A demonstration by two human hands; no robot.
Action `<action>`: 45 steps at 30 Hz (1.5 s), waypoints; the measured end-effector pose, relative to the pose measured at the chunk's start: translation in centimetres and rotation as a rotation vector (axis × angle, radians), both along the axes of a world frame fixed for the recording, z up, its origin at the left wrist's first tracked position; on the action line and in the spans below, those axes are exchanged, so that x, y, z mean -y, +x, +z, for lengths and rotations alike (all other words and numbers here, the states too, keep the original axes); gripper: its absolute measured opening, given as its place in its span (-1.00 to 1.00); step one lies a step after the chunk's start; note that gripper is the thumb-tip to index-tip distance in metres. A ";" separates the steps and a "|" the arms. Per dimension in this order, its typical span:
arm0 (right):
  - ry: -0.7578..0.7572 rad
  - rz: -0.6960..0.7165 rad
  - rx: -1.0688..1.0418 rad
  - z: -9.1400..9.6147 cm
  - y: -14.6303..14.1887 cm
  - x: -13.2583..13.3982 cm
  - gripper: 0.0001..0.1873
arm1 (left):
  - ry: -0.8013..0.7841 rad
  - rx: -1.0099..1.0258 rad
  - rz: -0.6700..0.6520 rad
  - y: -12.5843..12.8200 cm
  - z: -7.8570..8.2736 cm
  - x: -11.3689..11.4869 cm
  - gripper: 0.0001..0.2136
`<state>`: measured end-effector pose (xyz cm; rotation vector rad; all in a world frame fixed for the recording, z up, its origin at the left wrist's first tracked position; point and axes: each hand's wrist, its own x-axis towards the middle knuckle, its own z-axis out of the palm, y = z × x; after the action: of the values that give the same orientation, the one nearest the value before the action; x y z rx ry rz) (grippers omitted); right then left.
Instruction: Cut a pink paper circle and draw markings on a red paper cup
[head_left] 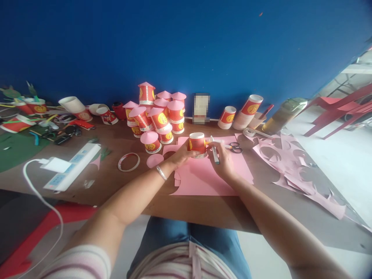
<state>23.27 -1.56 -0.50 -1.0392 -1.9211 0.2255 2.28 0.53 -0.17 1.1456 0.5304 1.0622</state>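
Observation:
A red and gold paper cup [197,143] stands upside down on a pink paper sheet [200,176] on the wooden table [203,211]. My left hand [182,155] is closed round the cup from the left. My right hand [223,159] grips a white marker pen [214,152] with its tip down beside the cup's right side. A bracelet sits on my left wrist.
A pile of red cups with pink cone lids [158,114] stands behind. Scissors [235,147], a tape ring [128,161], a pink paper disc [154,160], cut pink scraps [293,162] at right, a white power strip [72,166] at left, and a blue wall behind.

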 end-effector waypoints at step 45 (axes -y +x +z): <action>0.349 0.140 0.140 1.8 -0.9 2.2 -0.82 | 0.045 -0.147 0.135 -0.2 0.7 0.3 -0.54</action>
<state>22.38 -3.78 1.26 -0.7049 -2.0693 -0.1058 2.04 0.26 0.56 1.2476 0.7103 1.1152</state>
